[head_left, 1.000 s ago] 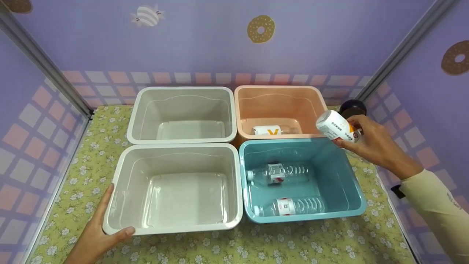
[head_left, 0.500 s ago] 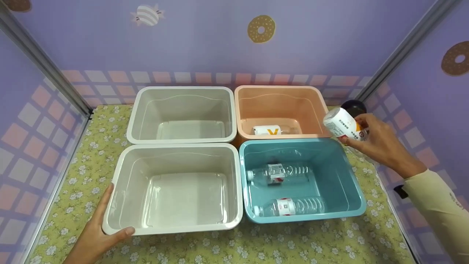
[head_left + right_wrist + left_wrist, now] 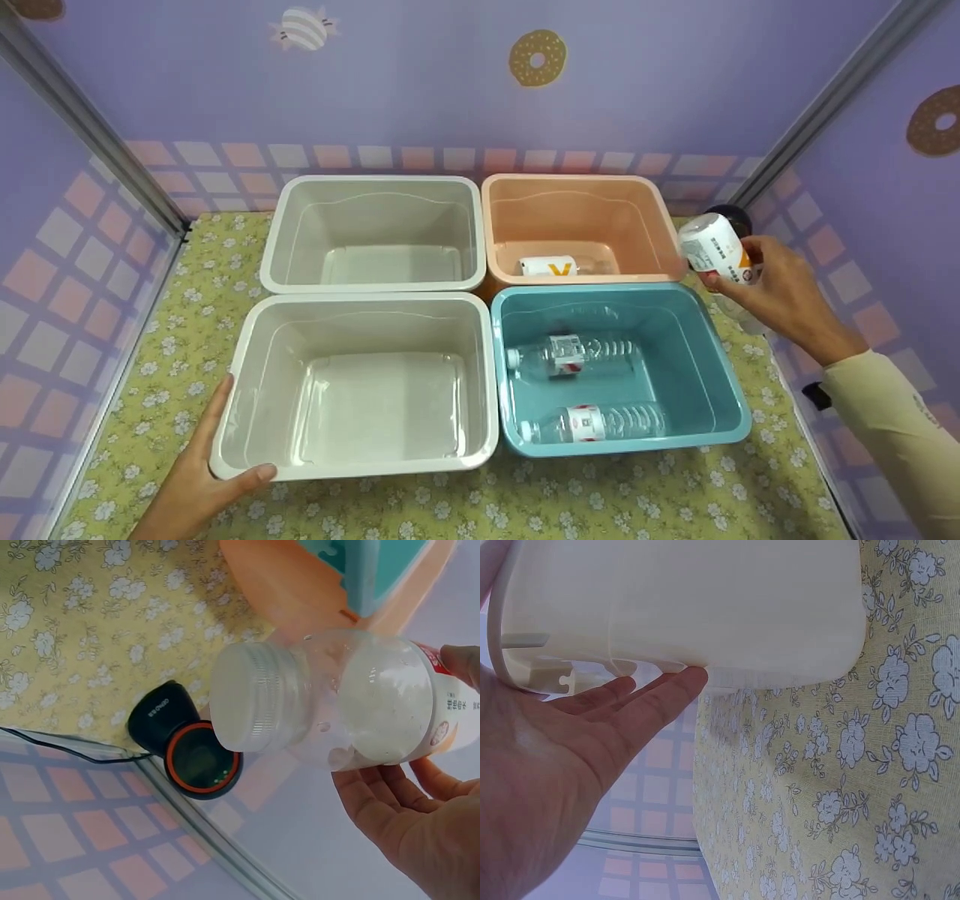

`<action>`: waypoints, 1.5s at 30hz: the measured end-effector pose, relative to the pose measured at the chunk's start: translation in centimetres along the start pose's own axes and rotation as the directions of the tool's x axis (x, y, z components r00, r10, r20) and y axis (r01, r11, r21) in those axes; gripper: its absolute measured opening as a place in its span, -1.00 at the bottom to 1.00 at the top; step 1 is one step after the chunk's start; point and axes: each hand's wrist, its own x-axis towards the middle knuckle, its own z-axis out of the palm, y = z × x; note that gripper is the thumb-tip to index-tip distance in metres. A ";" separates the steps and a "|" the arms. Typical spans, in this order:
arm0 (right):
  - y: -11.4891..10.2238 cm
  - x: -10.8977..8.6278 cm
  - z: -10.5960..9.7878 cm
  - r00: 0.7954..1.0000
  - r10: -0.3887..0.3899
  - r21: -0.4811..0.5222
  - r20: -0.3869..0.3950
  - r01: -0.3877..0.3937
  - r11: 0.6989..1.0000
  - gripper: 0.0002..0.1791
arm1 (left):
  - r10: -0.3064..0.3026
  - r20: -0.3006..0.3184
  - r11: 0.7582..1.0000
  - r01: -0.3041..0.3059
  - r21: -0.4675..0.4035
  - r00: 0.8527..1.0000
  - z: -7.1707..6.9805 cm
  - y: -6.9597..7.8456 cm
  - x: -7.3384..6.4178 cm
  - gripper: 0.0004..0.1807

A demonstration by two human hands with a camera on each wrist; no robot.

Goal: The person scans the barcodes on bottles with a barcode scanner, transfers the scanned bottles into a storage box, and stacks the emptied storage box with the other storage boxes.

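Note:
My right hand [image 3: 791,296] grips a clear plastic bottle [image 3: 714,246] around its white printed label, held to the right of the peach bin [image 3: 574,182]. In the right wrist view the white cap [image 3: 244,697] points away from the fingers, and clear drops dot the bottle's shoulder. At the front left corner of the near pale grey bin [image 3: 360,472], my left hand [image 3: 191,469] rests with fingers extended along the outer side and the thumb at the front rim. In the left wrist view its straight fingertips [image 3: 694,677] touch the bin's outer wall just below the rim.
Two clear bottles [image 3: 566,354] lie in the blue bin [image 3: 622,448], and a white-labelled bottle [image 3: 547,266] lies in the peach one. Another pale grey bin [image 3: 375,287] stands at the back left. A black round device [image 3: 202,757] with an orange ring sits by the right wall.
My right hand has carried the bottle to the right, off the corner between the peach and blue bins, and the bottle has turned slightly. My left hand stays in place.

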 end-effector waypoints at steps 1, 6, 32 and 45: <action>0.1 0.0 0.1 1.000 -0.002 -0.008 -0.009 0.002 1.000 -0.17 | -0.001 0.001 1.000 0.001 0.004 1.000 0.0 0.0 0.0 0.34; 0.8 0.1 0.7 0.998 -0.010 -0.024 -0.059 0.009 1.000 -0.23 | 0.005 -0.007 0.998 -0.004 0.057 1.000 -0.1 0.0 0.0 0.34; 3.8 -1.0 4.9 0.975 0.092 0.051 -0.203 -0.084 0.995 -0.28 | 0.003 -0.019 0.998 -0.002 0.063 1.000 0.0 0.0 0.1 0.35; 5.5 -1.3 6.3 0.956 0.019 -0.059 -0.294 -0.038 0.998 -0.31 | 0.024 -0.023 0.999 -0.023 0.042 0.999 0.0 -0.1 0.0 0.36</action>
